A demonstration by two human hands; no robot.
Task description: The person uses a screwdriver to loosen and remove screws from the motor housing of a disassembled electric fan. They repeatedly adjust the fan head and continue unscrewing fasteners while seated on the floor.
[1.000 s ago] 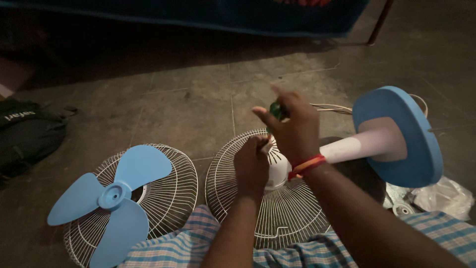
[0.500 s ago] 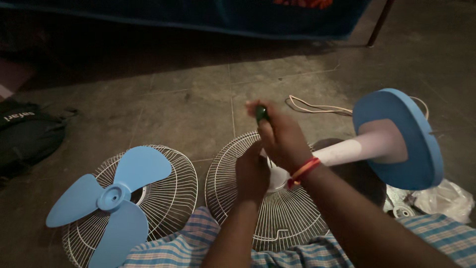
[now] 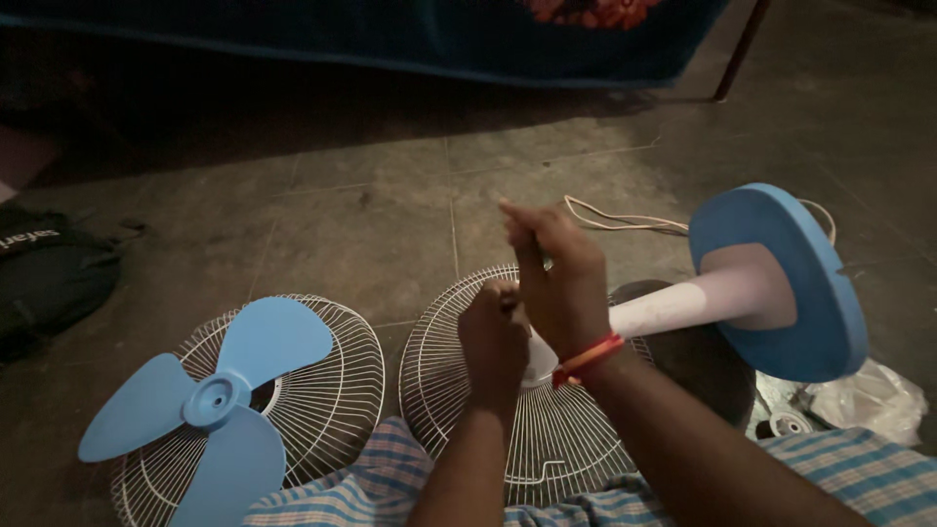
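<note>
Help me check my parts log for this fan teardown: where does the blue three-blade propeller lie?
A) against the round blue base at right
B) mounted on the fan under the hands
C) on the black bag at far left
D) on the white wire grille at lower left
D: the blue propeller rests on the white wire grille at lower left, apart from both hands.

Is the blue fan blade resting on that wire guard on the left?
Touching. The head view shows the blue fan blade lying directly on the left wire guard, its wings overlapping the wires with no gap.
</note>
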